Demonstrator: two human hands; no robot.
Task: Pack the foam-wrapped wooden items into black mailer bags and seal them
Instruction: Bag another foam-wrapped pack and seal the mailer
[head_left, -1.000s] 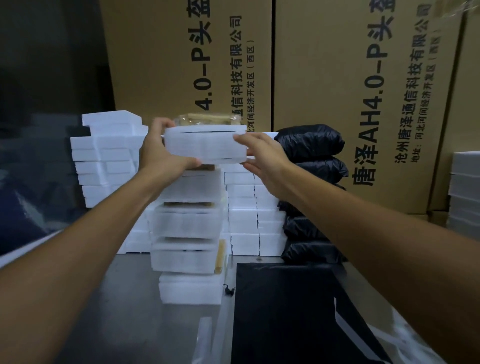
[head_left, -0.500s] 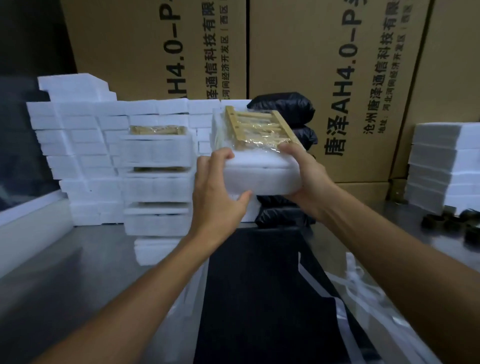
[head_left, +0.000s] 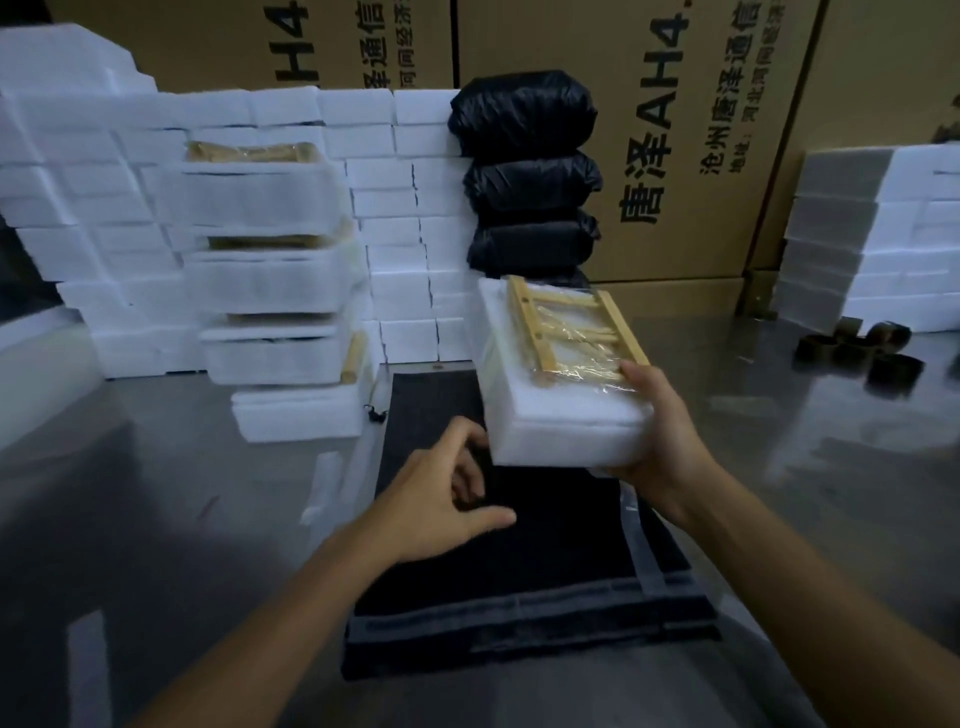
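Holding a foam-wrapped wooden item (head_left: 558, 379) in the right hand (head_left: 657, 431), fingers clamped on its near end, above the flat black mailer bags (head_left: 519, 571) on the worktop (head_left: 156, 493). Left hand (head_left: 447, 499) hovers over the bags, fingers loosely curled, gripping nothing. Behind: stacked foam packs (head_left: 270, 275), filled black bags (head_left: 524, 171) (against cardboard boxes (head_left: 675, 130)), tape rolls (head_left: 862, 353) to the right.

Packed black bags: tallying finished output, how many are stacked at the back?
3 plainly visible, in one stack against the cardboard box: top, middle, lower. The foam-wrapped item in the right hand may hide more below.
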